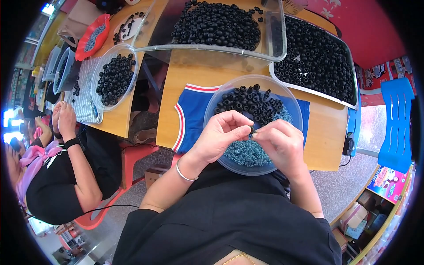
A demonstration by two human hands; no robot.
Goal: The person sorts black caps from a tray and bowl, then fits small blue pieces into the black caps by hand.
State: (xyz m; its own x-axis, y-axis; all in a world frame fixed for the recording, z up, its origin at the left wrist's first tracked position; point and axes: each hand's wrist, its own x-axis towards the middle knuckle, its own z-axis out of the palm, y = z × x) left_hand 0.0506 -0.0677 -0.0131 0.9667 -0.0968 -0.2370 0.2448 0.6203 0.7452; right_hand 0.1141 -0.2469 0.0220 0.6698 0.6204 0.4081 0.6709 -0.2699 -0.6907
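Above a clear round bowl [209, 128], my left hand [223, 133] pinches a small black ring-shaped piece [252, 130] between thumb and finger. My right hand [282, 143] meets it there, its fingertips pressed together at the same piece. Whether the right fingers also hold a small blue bit is too small to tell. Inside the bowl, black ring-shaped pieces [249, 100] fill the back, and a heap of small translucent blue pieces [248, 153] lies at the front and right side. The bowl rests on a blue cloth [194, 110] with red and white trim.
A clear bin [247, 52] and a white-rimmed tray [316, 92] of black pieces stand behind the bowl. At left, a co-worker [66, 172] sits by another bowl [115, 77] of black pieces. A red dish [98, 33] is farther back. A blue chair [396, 128] stands right.
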